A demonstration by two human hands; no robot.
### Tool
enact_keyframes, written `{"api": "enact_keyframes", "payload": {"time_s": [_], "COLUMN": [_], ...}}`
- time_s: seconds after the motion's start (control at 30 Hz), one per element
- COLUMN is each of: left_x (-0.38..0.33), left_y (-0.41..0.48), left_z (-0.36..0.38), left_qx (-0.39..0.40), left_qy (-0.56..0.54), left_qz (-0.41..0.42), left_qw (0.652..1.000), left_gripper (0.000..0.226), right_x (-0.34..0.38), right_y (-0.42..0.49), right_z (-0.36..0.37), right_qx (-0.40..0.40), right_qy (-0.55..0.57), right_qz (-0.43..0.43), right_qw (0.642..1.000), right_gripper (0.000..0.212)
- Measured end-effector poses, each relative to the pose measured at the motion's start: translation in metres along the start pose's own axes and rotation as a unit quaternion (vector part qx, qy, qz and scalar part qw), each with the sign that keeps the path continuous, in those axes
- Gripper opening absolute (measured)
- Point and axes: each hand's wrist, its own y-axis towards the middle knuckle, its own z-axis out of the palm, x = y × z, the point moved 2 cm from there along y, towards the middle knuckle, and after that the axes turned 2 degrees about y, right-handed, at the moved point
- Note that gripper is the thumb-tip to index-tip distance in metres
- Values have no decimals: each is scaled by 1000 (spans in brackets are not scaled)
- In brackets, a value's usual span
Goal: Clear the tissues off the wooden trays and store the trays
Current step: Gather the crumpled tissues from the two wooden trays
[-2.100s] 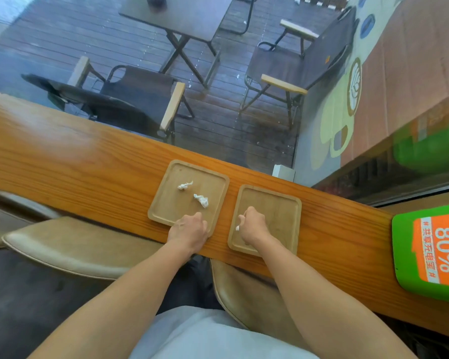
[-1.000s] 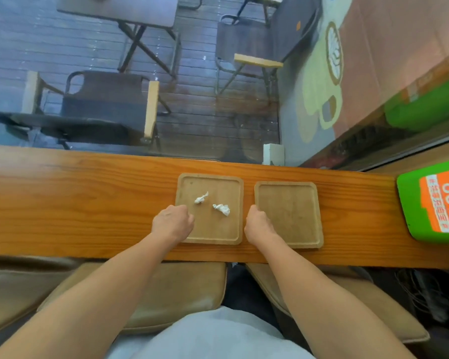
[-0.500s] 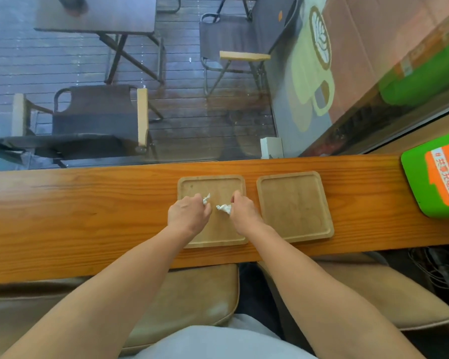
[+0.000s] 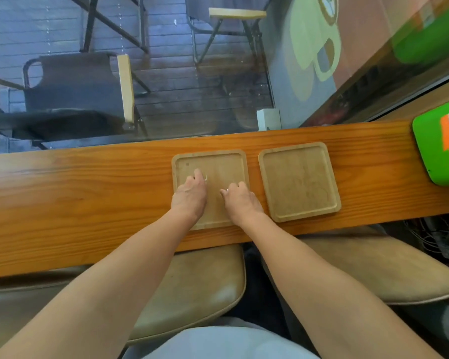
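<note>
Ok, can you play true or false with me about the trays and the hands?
1. Both hands are over the left tray. True: the left hand and right hand are both there.
2. The right tray has tissues on it. False: none lie on it.
3. The trays are stacked. False: they lie side by side on the wooden counter.
4. A bit of white tissue shows at the left hand's fingertips. True.
</note>
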Motion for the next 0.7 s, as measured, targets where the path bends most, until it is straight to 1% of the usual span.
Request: {"api": "enact_keyframes", "payload": {"time_s": [0.1,0.17,0.27,0.37,0.4,0.53,0.63,0.7], "left_x": [4,6,6,0,-3,-20,-46,-71], "left_y": [-10,-18,-30,-46,-51,-73,-89,-103], "left_z": [3,3,-3,-18,-23,-41,-50,-56], "left_qx": [25,40,49,28,19,-6,-2,-7], "left_qy": [-16,-9,14,10,7,5,16,25], "left_qz": [-5,3,14,21,22,41,67,89], "left_qw": [1000,999,999,999,1000,999,998,996], "left_gripper": [12,14,17,22,24,22,18,18], "right_x": [-5,-4,-1,-4,-5,-12,-27,-42], "right_y": [-13,-21,-31,-44,-50,-78,-103,-125], "right_z": [-7,-16,-27,-39,-44,-64,-85,-99], "right_qx": [8,4,13,51,58,60,31,14], "right_qy": [46,62,64,59,54,40,47,58], "right_qz": [49,77,102,97,94,75,64,56], "right_qw": [998,995,993,992,992,995,996,997], "right_gripper": [65,69,61,39,36,29,24,27]}}
